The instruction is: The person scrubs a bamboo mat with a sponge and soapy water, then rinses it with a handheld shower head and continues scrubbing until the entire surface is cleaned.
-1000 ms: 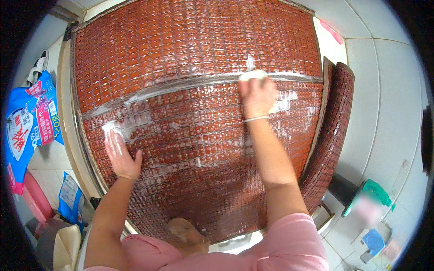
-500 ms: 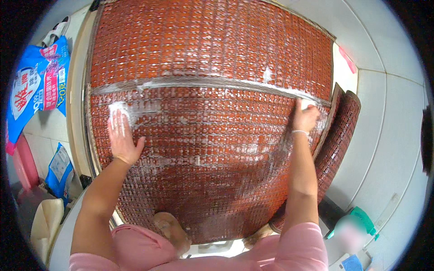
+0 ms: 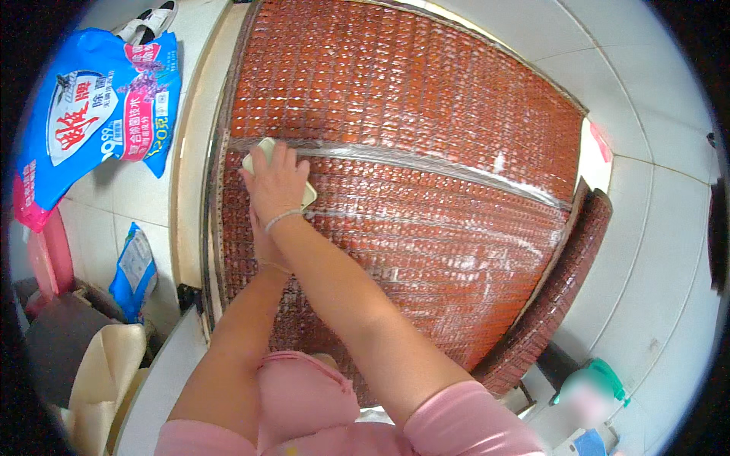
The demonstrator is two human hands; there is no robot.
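A reddish-brown mat of small tiles (image 3: 411, 251) lies spread out, with a grey fabric seam (image 3: 426, 163) running across it and white suds on its surface. My right hand (image 3: 278, 181) reaches across to the mat's left side and grips a pale oblong block (image 3: 309, 197), pressing it on the mat just below the seam. The block's underside is hidden, so I cannot tell its kind. Under my right wrist, my left hand (image 3: 262, 245) is mostly covered, its fingers out of sight.
A rolled-up part of the mat (image 3: 563, 285) lies along the right side by the white tiled wall (image 3: 654, 228). At left are a large blue packet (image 3: 91, 114), a smaller blue packet (image 3: 134, 273), a pink basin (image 3: 52, 254) and shoes (image 3: 148, 24). A green item (image 3: 606, 380) sits lower right.
My right hand has swept from the mat's right side to its left, over my left hand. My left hand was spread flat in suds. The view has shifted left.
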